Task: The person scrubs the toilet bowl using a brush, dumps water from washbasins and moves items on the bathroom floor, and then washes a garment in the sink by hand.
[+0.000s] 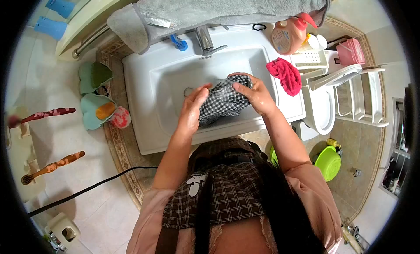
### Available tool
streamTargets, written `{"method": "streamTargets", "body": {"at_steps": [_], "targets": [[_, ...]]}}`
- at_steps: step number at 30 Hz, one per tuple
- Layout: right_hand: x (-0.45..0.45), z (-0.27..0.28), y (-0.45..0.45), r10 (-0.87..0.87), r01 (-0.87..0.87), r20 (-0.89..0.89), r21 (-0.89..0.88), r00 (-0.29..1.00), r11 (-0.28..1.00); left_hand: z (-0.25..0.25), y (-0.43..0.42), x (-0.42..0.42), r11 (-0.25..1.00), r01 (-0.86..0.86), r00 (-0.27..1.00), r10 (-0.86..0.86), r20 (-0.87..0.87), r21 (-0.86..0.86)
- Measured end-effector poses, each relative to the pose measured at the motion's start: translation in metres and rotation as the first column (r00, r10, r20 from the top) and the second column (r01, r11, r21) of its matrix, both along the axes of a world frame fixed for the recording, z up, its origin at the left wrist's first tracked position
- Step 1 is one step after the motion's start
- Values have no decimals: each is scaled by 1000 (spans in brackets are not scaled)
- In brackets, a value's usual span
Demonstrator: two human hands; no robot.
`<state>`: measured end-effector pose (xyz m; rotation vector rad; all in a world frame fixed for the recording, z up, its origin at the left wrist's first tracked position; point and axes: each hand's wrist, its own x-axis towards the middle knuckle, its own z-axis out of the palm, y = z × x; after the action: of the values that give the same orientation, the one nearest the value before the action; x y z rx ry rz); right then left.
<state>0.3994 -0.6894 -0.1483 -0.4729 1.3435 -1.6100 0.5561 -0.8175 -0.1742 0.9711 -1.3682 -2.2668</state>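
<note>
A black-and-white checked cloth [225, 98], bunched and wet-looking, is held up over the white sink basin [164, 85]. My right hand [257, 95] grips its upper right part, thumb on the front and fingers behind. At the cloth's left edge, my left hand [193, 106] is closed against the fabric, its fingers partly overlapping. Both hands look wet. Behind the cloth stands the metal faucet [204, 40]. A dark ring-shaped drain [188, 92] shows just left of my left fingers.
On the right rim lies a crumpled red cloth [286, 75], near a pink pump bottle [288, 36]. A grey towel [232, 11] hangs along the back. A blue item [178, 43] sits beside the faucet. Right of the sink are a toilet [321, 105] and a green basin [328, 163].
</note>
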Motion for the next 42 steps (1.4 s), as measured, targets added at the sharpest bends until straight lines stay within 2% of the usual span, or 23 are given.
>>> {"method": "streamTargets", "body": {"at_steps": [3, 6, 8, 9, 11, 14, 17, 18, 21, 22, 23, 25, 27, 29, 30, 31, 33, 35, 37, 38, 39, 41, 42], "targets": [[3, -1, -1, -18, 18, -12, -19, 1000, 1000, 10, 2, 1, 978, 172, 975, -185, 118, 115], [4, 1, -3, -66, 67, -249, -4, 966, 998, -15, 5, 1, 992, -91, 971, 70, 228, 83], [13, 10, -7, 35, 175, -653, 254, 757, 951, 0, 11, -5, 991, -119, 981, 109, 163, 56], [21, 11, -10, 35, 175, -654, 252, 755, 952, 6, 15, -8, 988, -150, 984, 146, 100, 32], [50, 13, -16, -46, 76, -977, -31, 210, 997, 1, 16, -19, 979, -205, 972, 206, 113, -17], [80, 16, -26, -106, -17, -988, -108, 113, 994, 5, 25, -30, 962, -194, 963, 149, 225, 192], [35, 35, -44, 66, 310, -953, 161, 295, 937, 50, 58, -35, 939, -324, 942, 331, -51, 115], [42, 55, -33, -10, 68, -893, 23, 449, 997, 58, 47, -30, 972, -185, 980, 193, -48, 143], [88, 60, -27, -17, -128, -989, -37, 149, 991, -37, 22, -33, 882, -243, 917, 345, -201, 404], [77, 13, -33, -173, -86, -970, -189, 169, 978, -9, 32, -30, 910, -254, 924, 329, -197, 327], [63, 20, -34, -18, 47, -981, -9, 192, 999, 30, 43, -27, 879, -153, 879, 329, -345, 451], [30, 40, -46, 200, 252, -903, 309, 380, 917, 35, 55, -32, 968, -240, 963, 247, -111, 73], [55, 33, -36, -11, 88, -973, 10, 232, 996, 39, 40, -35, 934, -351, 929, 356, -99, 70], [88, 38, -22, 75, -134, -981, 51, 181, 990, -2, 10, -20, 992, -48, 998, 52, -26, 116], [82, 32, -28, -46, -48, -978, -57, 205, 997, -22, 32, -11, 985, -159, 907, 172, -385, 64], [69, 28, -36, -65, 48, -966, -55, 249, 997, -11, 35, -19, 986, -156, 905, 168, -391, 63], [36, 31, -50, 118, 269, -908, 241, 403, 933, 31, 44, -28, 916, -195, 957, 255, -136, 350], [56, 31, -42, 108, 252, -925, 210, 365, 945, 26, 31, -39, 894, -283, 939, 332, -88, 347], [91, 41, -32, -7, -85, -973, -28, 229, 996, -12, 5, -36, 910, -206, 975, 222, -3, 360], [86, 33, -33, -26, -80, -978, -43, 208, 996, 17, 29, -31, 725, -372, 808, 561, -183, 580], [68, 2, -38, -65, 20, -982, -62, 176, 998, -34, 20, -17, 870, 231, 751, 125, -648, 436], [35, 32, -54, 152, 281, -890, 292, 429, 914, 24, 45, -29, 921, -198, 961, 250, -117, 336], [39, 25, -49, 75, 257, -935, 172, 346, 951, 28, 45, -31, 907, -250, 947, 302, -112, 338]]}}
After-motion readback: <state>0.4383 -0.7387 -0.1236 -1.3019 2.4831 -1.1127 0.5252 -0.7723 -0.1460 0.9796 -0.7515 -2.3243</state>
